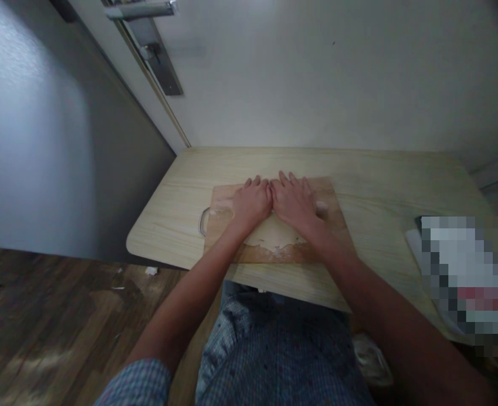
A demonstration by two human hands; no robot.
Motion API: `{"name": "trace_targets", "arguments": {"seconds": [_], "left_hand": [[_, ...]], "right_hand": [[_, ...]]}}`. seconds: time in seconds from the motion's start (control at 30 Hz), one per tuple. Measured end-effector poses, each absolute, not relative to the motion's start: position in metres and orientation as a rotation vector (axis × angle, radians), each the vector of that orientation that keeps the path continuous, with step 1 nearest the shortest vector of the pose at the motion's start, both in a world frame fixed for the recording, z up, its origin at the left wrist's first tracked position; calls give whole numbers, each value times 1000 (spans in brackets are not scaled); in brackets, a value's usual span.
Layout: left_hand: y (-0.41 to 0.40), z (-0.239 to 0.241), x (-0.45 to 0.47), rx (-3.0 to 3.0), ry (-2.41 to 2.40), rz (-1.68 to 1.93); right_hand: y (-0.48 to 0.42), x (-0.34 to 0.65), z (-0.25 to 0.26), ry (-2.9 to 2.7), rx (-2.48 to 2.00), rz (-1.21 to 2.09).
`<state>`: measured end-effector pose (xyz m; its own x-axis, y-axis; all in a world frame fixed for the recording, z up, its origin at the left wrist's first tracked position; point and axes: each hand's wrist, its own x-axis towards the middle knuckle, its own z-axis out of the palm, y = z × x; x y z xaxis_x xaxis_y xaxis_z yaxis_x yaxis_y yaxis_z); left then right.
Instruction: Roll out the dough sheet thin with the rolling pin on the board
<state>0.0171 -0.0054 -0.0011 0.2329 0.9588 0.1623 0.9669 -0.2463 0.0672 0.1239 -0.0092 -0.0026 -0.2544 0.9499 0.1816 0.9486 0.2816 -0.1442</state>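
My left hand (252, 202) presses palm-down on a wooden cutting board (342, 231), fingers pointing away from me. Right beside it lies my right hand (293, 198), fingers stretched forward and spread, the two thumbs nearly touching. A flat, pale sheet of dough (269, 232) extends from under both hands toward me, with an uneven near edge. Past my right hand shows a short, pale rounded piece (322, 207), perhaps the end of a rolling pin; my hands cover whatever lies beneath them. Flour-like white marks streak the board near the dough.
A light wood-grain table (392, 197) carries the board, whose metal handle (203, 221) sticks out left. On the table's right lies a blurred-out object (468, 276). Behind stands a white door (316, 84) with a lever handle (142, 10); a grey panel (41, 141) rises left.
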Motion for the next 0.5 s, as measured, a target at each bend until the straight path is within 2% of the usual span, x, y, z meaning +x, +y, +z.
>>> {"name": "trace_targets", "arguments": {"seconds": [0.5], "left_hand": [[-65,-5,10,-2386,-1809,-329]], "right_hand": [[-60,132,-8,-2350,-1559,7]]}}
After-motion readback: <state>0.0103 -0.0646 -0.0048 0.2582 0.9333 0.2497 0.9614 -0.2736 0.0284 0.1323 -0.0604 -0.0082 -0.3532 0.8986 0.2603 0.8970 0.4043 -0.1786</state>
